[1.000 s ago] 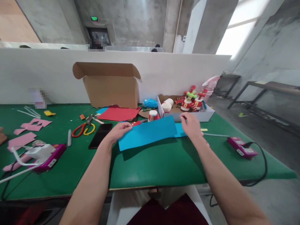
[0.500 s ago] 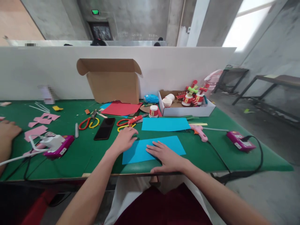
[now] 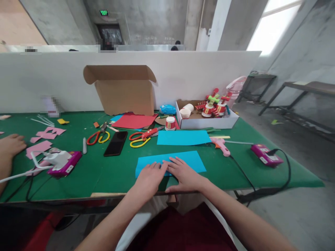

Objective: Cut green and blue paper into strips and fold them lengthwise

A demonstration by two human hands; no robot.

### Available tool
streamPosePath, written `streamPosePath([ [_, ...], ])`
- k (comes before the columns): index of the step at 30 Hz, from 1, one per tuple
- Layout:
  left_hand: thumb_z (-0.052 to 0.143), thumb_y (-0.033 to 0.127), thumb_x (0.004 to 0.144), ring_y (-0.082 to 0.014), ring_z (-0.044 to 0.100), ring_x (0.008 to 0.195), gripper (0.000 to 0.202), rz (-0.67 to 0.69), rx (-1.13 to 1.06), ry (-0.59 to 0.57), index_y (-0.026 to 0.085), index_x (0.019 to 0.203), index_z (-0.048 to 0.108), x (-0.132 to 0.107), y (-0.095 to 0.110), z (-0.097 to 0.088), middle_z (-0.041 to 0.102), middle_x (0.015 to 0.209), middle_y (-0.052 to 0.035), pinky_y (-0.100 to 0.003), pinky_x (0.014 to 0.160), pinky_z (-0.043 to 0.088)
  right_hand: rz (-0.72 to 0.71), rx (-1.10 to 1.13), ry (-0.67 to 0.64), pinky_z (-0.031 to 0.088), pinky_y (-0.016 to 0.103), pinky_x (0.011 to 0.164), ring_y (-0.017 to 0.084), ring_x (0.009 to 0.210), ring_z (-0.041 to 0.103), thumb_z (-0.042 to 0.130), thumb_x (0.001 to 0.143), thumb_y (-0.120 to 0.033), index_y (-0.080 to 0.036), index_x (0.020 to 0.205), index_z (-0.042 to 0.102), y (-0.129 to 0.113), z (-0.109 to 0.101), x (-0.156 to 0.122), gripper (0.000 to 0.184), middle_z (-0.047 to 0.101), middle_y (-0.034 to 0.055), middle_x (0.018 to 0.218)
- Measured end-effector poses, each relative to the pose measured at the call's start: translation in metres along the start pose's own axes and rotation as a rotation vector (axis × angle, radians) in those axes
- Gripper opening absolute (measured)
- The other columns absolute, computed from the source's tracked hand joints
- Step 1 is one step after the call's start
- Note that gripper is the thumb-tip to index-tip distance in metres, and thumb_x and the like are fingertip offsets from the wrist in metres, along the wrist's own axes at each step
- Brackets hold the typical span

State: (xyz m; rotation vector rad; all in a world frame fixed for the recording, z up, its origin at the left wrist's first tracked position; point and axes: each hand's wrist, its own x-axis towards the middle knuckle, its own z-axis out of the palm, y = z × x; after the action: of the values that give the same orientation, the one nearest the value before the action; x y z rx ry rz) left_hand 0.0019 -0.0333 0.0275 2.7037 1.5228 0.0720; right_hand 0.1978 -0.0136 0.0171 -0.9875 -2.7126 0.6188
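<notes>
- I have now brought the left hand (image 3: 150,179) in onto the near sheet (image 3: 188,160), beside the right hand (image 3: 184,174); half a second ago it was off at the left edge.
- For the work in hand, I judge this gives me steadier control: two hands over the sheet instead of one.
- My right hand is open, fingers spread and laid on the blue paper, gripping nothing that I can see. My left has its fingers bent over the paper, thumb hidden; I cannot tell whether it pinches the edge.
- The near sheet lies on the green table (image 3: 104,177) close to its front edge, just in front of the far sheet (image 3: 184,138), well apart from the box (image 3: 209,123).
- Against the frame one second back, when I had a blue sheet raised in the left hand, no sheet is up in the air now.
- Since the half-second frame, the scissors (image 3: 145,136), glue gun (image 3: 222,146) and phone (image 3: 115,143) have kept their places.
</notes>
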Motion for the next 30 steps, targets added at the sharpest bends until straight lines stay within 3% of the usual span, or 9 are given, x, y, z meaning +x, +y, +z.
streamPosePath([
  [3,0.046,0.006,0.076,-0.0238,0.066,0.092,0.053,-0.019,0.024,0.026,0.018,0.127,0.051,0.003,0.004,-0.001,0.07,0.098,-0.0128,-0.032,0.077,0.05,0.0,0.009,0.042,0.022,0.055,0.116,0.034,0.139,0.035,0.068,0.074,-0.061,-0.018,0.142,0.046,0.002,0.001,0.002,0.084,0.048,0.0156,0.144],
  [8,0.042,0.008,0.084,-0.0239,0.068,0.086,0.032,-0.073,0.047,0.021,0.019,0.103,0.065,0.003,0.003,-0.002,0.071,0.091,-0.0134,-0.033,0.075,0.051,0.081,-0.076,0.105,0.044,0.046,0.102,0.028,0.125,0.054,0.053,0.09,-0.024,-0.019,0.129,0.059,0.01,-0.009,0.001,0.04,0.061,0.0127,0.132],
  [12,0.042,0.006,0.083,-0.0259,0.066,0.104,0.034,-0.052,0.003,0.089,0.021,0.098,0.069,-0.01,-0.017,0.008,0.07,0.112,-0.0139,-0.036,0.082,0.051,0.149,-0.135,0.093,0.045,0.044,0.102,0.026,0.122,0.056,0.047,0.083,-0.008,-0.022,0.122,0.066,0.032,-0.024,-0.02,0.044,0.063,0.0081,0.13],
  [16,0.042,0.02,0.089,-0.0246,0.066,0.106,0.032,-0.087,-0.216,0.225,0.024,0.103,0.071,-0.021,-0.051,0.023,0.072,0.113,-0.0095,-0.036,0.087,0.05,0.193,0.031,0.197,0.046,0.04,0.102,0.021,0.114,0.061,0.047,0.082,-0.009,-0.025,0.112,0.07,0.06,-0.035,-0.043,0.041,0.07,0.0033,0.118],
  [20,0.05,0.038,0.084,-0.0221,0.068,0.091,0.026,-0.212,-0.532,0.293,0.024,0.091,0.072,-0.017,-0.074,0.024,0.076,0.097,-0.0035,-0.031,0.081,0.051,0.358,0.156,0.323,0.051,0.037,0.089,0.022,0.094,0.068,0.053,0.087,-0.026,-0.023,0.095,0.073,0.074,-0.04,-0.049,0.022,0.074,0.0026,0.099],
  [25,0.052,0.052,0.076,-0.0185,0.06,0.067,0.033,-0.411,-0.613,0.283,0.022,0.072,0.065,-0.003,-0.079,0.01,0.067,0.068,0.0012,-0.026,0.063,0.044,0.504,0.095,0.401,0.05,0.033,0.076,0.023,0.081,0.067,0.055,0.086,-0.033,-0.02,0.082,0.07,0.073,-0.039,-0.037,0.02,0.074,0.0033,0.086],
  [30,0.052,0.054,0.073,-0.018,0.057,0.067,0.035,-0.445,-0.623,0.218,0.021,0.07,0.064,-0.004,-0.08,0.005,0.063,0.065,0.0015,-0.027,0.063,0.042,0.461,0.094,0.413,0.049,0.032,0.077,0.023,0.083,0.067,0.056,0.086,-0.033,-0.02,0.083,0.069,0.075,-0.038,-0.038,0.018,0.073,0.0043,0.087],
])
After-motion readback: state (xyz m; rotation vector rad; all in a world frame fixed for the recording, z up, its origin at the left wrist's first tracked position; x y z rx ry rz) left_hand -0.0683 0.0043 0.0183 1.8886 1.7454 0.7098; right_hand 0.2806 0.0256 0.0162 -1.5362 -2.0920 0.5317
